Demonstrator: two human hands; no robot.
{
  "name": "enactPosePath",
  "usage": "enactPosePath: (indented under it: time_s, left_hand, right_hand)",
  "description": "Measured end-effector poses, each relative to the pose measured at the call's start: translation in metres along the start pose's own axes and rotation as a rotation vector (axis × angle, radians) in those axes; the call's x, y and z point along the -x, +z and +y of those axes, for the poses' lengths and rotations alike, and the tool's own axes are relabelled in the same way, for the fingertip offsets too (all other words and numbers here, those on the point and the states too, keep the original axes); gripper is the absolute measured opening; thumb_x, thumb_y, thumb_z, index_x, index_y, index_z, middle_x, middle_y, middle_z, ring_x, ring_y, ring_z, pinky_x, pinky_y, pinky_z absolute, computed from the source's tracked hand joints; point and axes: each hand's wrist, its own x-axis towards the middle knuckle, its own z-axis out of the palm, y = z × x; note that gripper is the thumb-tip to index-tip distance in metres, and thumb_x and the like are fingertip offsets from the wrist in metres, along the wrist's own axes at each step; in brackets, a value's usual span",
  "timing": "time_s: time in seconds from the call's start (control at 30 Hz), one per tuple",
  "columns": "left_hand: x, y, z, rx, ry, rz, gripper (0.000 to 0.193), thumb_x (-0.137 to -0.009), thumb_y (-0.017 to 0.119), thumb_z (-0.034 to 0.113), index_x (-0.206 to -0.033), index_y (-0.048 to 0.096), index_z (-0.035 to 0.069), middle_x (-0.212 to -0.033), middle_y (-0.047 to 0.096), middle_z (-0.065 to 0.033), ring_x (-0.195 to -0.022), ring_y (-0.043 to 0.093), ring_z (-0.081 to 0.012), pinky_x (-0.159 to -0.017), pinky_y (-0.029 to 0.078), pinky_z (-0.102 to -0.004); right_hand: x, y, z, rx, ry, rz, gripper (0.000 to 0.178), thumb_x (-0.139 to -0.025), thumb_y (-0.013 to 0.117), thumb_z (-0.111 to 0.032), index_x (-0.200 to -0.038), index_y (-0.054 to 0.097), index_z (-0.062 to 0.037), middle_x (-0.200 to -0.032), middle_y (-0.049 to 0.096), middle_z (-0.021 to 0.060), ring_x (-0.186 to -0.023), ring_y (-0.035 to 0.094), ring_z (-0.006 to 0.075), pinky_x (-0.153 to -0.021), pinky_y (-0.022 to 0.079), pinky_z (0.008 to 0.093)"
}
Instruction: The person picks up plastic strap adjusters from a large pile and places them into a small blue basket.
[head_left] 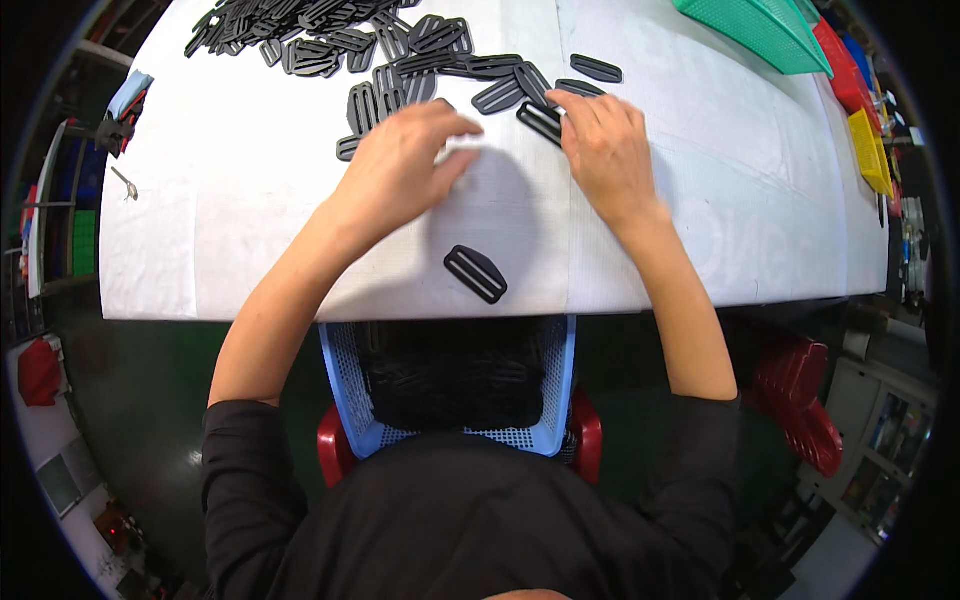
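Note:
Many flat black plastic strap slide buckles, each with long slots, lie on the white-covered table. My right hand (605, 150) pinches the right end of one slide buckle (538, 121) between thumb and fingers, next to the loose group. My left hand (408, 160) hovers to the left, slightly blurred, thumb and fingers apart with nothing between them. Behind it, several buckles (362, 108) are partly covered by the hand. A single slide buckle (476, 274) rests apart from the others near the table's front edge.
A large heap of buckles (310, 22) spreads at the far left. Below the front edge, a blue basket (345, 375) in front of me holds many black pieces. A green basket (765, 35) and a yellow one (868, 150) stand at the right. A red chair (800, 400) is right of me.

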Motion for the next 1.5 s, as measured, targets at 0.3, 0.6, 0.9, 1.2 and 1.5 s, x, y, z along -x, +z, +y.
enactPosePath:
  time_s: [0.3,0.6,0.9,1.2,1.5]
  left_hand:
    - [-0.048,0.046,-0.018,-0.519,0.160,0.192,0.033,-0.086,0.064,0.020,-0.112,0.059,0.001,-0.096,0.059,-0.0076,-0.092,0.059,-0.0243,-0.077,0.053,-0.0345]
    - [-0.032,0.007,0.009,-0.036,-0.100,-0.106,0.022,-0.090,0.057,0.013,-0.103,0.067,-0.001,-0.079,0.067,-0.0129,-0.072,0.064,-0.0208,-0.068,0.052,-0.0317]
    - [-0.023,0.010,-0.009,-0.187,0.119,0.089,0.023,-0.085,0.065,0.016,-0.103,0.068,0.002,-0.097,0.067,-0.0096,-0.089,0.062,-0.0264,-0.078,0.051,-0.0361]
    - [-0.086,0.043,-0.043,-0.607,0.191,0.139,0.032,-0.088,0.061,0.024,-0.115,0.063,0.007,-0.105,0.066,-0.0054,-0.101,0.056,-0.0216,-0.089,0.044,-0.0361]
    - [-0.051,0.012,-0.006,0.147,-0.101,-0.075,0.020,-0.087,0.059,0.015,-0.096,0.069,0.002,-0.082,0.069,-0.0138,-0.075,0.065,-0.0265,-0.072,0.051,-0.0361]
  right_hand:
    - [-0.003,-0.024,-0.008,0.127,0.414,-0.181,0.034,-0.078,0.074,-0.032,-0.095,0.066,-0.0034,-0.092,0.058,0.0107,-0.085,0.062,0.0266,-0.068,0.051,0.0389]
    - [0.015,-0.021,-0.018,0.425,0.216,-0.288,0.023,-0.076,0.067,-0.011,-0.097,0.065,-0.0011,-0.082,0.062,0.0086,-0.079,0.064,0.0242,-0.065,0.055,0.0338]
    - [0.002,-0.044,-0.016,-0.357,0.425,-0.478,0.022,-0.084,0.063,-0.017,-0.103,0.070,-0.0097,-0.100,0.066,0.0103,-0.092,0.063,0.0295,-0.081,0.051,0.0401]
    - [-0.015,0.004,0.047,0.065,-0.001,-0.128,0.022,-0.081,0.067,-0.013,-0.103,0.068,-0.0087,-0.096,0.065,0.0022,-0.092,0.061,0.0198,-0.077,0.051,0.0335]
    - [-0.002,0.007,0.047,0.078,0.130,-0.047,0.023,-0.085,0.060,-0.008,-0.108,0.065,-0.0077,-0.089,0.062,0.0038,-0.087,0.061,0.0211,-0.073,0.052,0.0346]
